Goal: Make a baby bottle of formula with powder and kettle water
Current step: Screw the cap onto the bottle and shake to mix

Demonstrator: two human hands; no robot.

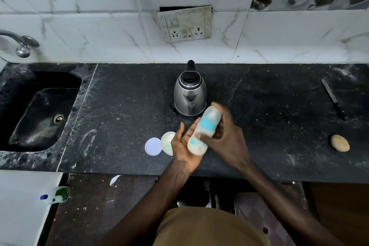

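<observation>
The person is holding a milky translucent plastic baby bottle [203, 132] with a pale blue collar just above the black stone desk [119, 106]. It is a little toward 5 o'clock of the view's centre and at 6 o'clock of the stainless steel electric kettle [189, 96]. The right hand [225, 136] is wrapping its fingers and thumb round the collar and upper body. The left hand [184, 146] is lying flat with its fingers nearly straight, its palm cradling the lower body.

The baby bottle is looking blurred, so mixing by rolling or shaking seems to be the step in hand, late in the task. Doing it well is calling for a tightly screwed collar, a firm right-hand grip and the left palm backing the base. The motion is best kept over the desk and away from the kettle.

The long axis is running tilted from 7 o'clock to 1 o'clock, with the capped teat end pointing toward the kettle and the base toward the person. At 9 o'clock of the left hand, a small open white powder tub [167, 143] is sitting with its round pale lilac lid [153, 146] just beside it.
</observation>
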